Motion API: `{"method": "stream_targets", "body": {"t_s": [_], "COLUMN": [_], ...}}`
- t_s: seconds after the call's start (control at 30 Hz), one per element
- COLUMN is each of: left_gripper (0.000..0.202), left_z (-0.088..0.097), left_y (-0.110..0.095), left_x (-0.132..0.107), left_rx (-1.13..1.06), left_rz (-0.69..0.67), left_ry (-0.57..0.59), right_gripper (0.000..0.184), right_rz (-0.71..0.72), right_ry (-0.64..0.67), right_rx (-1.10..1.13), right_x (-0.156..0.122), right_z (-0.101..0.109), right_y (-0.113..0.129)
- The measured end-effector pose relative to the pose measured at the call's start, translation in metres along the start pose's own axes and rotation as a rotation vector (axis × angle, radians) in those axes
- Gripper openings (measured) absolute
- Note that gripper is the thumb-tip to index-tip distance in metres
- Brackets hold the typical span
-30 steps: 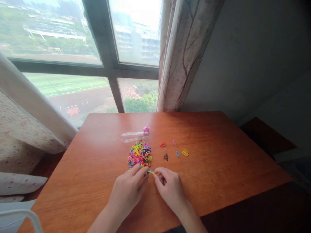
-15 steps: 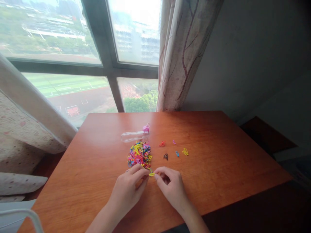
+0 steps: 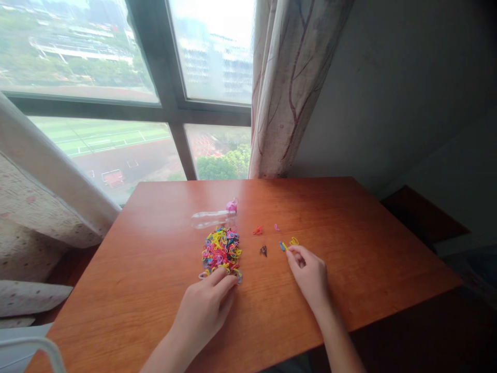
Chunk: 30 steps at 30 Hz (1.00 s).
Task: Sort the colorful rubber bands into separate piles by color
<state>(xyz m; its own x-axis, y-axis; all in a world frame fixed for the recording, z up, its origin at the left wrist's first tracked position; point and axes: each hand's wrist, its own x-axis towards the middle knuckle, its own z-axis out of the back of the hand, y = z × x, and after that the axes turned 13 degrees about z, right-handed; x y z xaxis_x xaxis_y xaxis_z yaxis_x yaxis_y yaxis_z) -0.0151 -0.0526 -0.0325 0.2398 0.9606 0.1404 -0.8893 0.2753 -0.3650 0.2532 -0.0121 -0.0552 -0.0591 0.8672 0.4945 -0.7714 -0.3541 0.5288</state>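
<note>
A heap of small rubber bands (image 3: 221, 248) in many colours lies on the wooden table. My left hand (image 3: 209, 298) is at its near edge, fingers pressed together; a bluish band shows beside the fingertips, but what they hold is hidden. Farther right, my right hand (image 3: 308, 269) pinches a yellow rubber band (image 3: 286, 247) between thumb and forefinger. Just past those fingertips lie a blue band (image 3: 281, 245) and a few yellow bands (image 3: 294, 241). Between heap and right hand sit small clusters of red bands (image 3: 258, 230) and dark bands (image 3: 263, 250), with a pink band (image 3: 276, 227) behind.
Behind the heap, a clear plastic bottle (image 3: 207, 219) with a pink cap (image 3: 232, 206) lies on its side. The table (image 3: 368, 259) reaches back to a window with curtains (image 3: 291, 103). A white curved bar (image 3: 50, 344) stands at the near left.
My right hand has moved right and away from me, carrying the yellow band from beside my left hand to the blue and yellow bands. My left hand has stayed by the heap.
</note>
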Motion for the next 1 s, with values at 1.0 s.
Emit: {"method": "stream_targets", "body": {"t_s": [1.0], "left_gripper": [0.021], "left_z": [-0.004], "left_y": [-0.018], "left_x": [0.009], "left_rx": [0.194], "left_rz": [0.05], "left_ry": [-0.048], "right_gripper": [0.017], "right_rz": [0.094], "right_ry": [0.182], "right_rx": [0.102], "right_x": [-0.019], "right_z": [-0.021], "right_y": [0.05]}}
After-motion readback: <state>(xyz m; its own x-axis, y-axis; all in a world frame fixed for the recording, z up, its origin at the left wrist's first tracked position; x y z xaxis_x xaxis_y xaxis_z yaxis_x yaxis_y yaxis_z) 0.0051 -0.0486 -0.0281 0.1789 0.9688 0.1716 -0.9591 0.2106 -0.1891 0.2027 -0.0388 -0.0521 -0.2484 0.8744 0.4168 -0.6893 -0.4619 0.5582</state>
